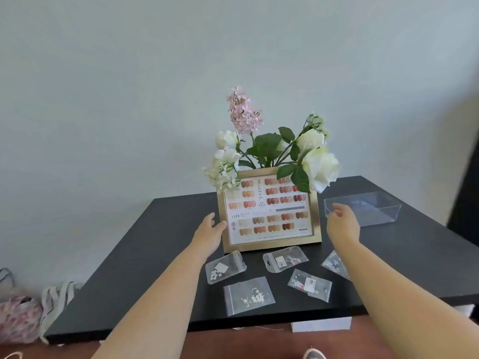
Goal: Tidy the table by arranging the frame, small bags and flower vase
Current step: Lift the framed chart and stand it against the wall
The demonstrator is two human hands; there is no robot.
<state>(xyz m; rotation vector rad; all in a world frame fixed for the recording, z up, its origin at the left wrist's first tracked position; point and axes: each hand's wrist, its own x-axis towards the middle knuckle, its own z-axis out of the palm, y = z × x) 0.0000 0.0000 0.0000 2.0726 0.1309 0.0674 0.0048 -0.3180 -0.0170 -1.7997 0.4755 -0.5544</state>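
A gold frame (269, 211) with a nail colour chart stands upright in the middle of the black table (145, 255). Behind it rise white and pink flowers (272, 149); their vase is hidden by the frame. Several small clear bags lie in front of the frame: one at the left (225, 267), one in the middle (284, 258), one nearest me (248, 296), one at the right (309, 284), one partly under my right forearm (334, 264). My left hand (211, 230) is open, fingertips at the frame's left edge. My right hand (342, 221) hovers open just right of the frame.
A clear plastic box (363, 207) sits on the table at the back right, just beyond my right hand. A patterned pink bag (18, 317) and white straps (55, 301) lie on the floor at the left. A plain wall stands behind the table.
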